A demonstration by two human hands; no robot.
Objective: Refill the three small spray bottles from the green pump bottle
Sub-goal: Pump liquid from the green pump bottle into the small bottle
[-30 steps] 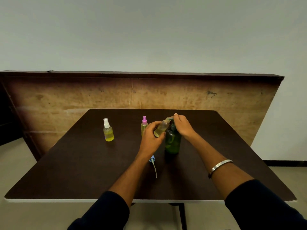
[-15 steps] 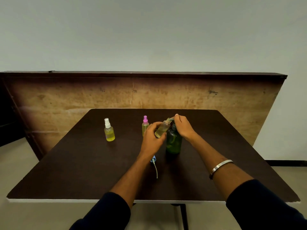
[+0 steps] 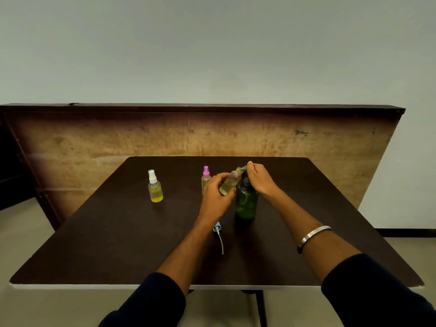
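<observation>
The green pump bottle (image 3: pixel 246 201) stands upright near the middle of the table (image 3: pixel 94 232) and serves as reference. The left hand (image 3: pixel 215 197) grips an uncapped small bottle (image 3: pixel 230 182) round its body, just left of the pump bottle, tilted with its mouth up against the spout. The right hand (image 3: pixel 259 178) rests curled on the pump head, fingertips at the nozzle; whether it is pressing cannot be judged from here. The small bottle appears light, thin-walled clear plastic, likely slippery if wetted; a hold round the mid-body suits it, as squeezing harder risks spilling. The pump bottle looks heavier and stable, best steadied from the top. Count: three small spray bottles, namely the one in hand, a pink-capped bottle (image 3: pixel 206 179) left of the pump bottle, partly behind the left hand, and a white-capped bottle (image 3: pixel 155 187) further left. One pump bottle. One loose blue spray cap (image 3: pixel 217 227) with its tube lies on the table nearer the person.
</observation>
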